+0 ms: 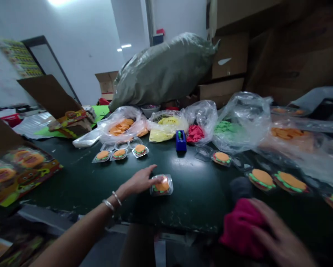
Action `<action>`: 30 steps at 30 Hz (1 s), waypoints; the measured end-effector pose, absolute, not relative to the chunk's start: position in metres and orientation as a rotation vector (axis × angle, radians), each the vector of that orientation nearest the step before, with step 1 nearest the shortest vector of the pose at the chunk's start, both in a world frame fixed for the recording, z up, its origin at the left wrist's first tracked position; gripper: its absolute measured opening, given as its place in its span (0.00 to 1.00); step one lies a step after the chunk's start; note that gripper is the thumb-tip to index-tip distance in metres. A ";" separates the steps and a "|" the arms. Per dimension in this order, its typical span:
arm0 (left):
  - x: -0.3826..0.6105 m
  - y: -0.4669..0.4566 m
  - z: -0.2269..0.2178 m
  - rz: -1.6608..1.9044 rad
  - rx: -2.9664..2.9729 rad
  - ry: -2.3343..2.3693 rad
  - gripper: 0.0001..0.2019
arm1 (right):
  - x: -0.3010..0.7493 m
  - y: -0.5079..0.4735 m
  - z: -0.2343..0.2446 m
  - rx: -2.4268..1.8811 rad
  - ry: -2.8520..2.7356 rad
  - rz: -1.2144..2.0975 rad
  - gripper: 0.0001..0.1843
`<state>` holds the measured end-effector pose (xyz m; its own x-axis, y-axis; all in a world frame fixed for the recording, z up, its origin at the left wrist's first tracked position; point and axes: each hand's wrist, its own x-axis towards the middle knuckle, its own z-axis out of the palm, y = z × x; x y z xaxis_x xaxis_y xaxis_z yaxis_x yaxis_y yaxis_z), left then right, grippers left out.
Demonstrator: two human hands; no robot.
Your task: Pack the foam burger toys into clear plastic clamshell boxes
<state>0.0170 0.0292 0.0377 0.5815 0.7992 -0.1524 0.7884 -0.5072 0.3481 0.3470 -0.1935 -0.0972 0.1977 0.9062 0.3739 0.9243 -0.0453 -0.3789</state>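
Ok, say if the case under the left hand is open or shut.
The case looks shut: its lid lies over the burger, under the left hand.

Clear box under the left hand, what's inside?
The clear box holds a burger-shaped piece, orange on top, green below; the left hand covers part of it and its underside is hidden.

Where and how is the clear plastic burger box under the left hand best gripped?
Likely pinch the clear plastic burger box by its left and right walls, from above: it sits flat on the dark green table, its squarish shape gives opposing walls, and the left hand covers part of its top.
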 end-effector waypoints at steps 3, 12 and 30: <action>0.022 0.015 0.029 0.062 2.487 1.153 0.49 | 0.326 -0.150 -0.091 -1.990 -1.935 -0.113 0.29; 0.015 0.014 0.032 0.020 2.634 0.891 0.38 | 0.214 0.055 -0.036 -2.029 -2.271 0.066 0.28; -0.127 0.003 0.097 0.369 2.580 1.247 0.30 | 0.021 -0.009 -0.008 -1.228 -2.619 0.294 0.28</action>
<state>-0.1270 0.0033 0.0969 0.6011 0.7906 0.1166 0.7270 -0.6016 0.3311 0.0210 -0.0092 -0.0084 -0.6210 0.7738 0.1245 0.7269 0.6281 -0.2777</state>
